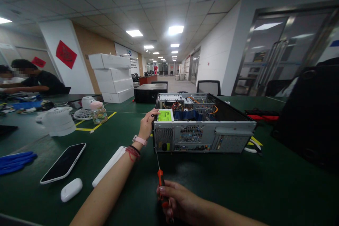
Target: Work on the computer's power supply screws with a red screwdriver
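Observation:
An opened computer case (203,136) lies on its side on the green table, its rear panel facing me. Inside its left corner sits a power supply with a bright green label (165,116). My left hand (147,123) holds the case at that corner, with fingers over the top edge by the power supply. A screwdriver (160,180) with an orange and black handle is gripped in my right hand (178,197). Its thin shaft points up and away, and the tip reaches the lower left edge of the rear panel. Whether it sits in a screw, I cannot tell.
To the left lie a phone (63,162), a white earbud case (71,190), a long white object (109,166) and blue gloves (16,162). White fans and a jar (99,113) stand farther back. A black bag (309,113) is at right. People sit at far left.

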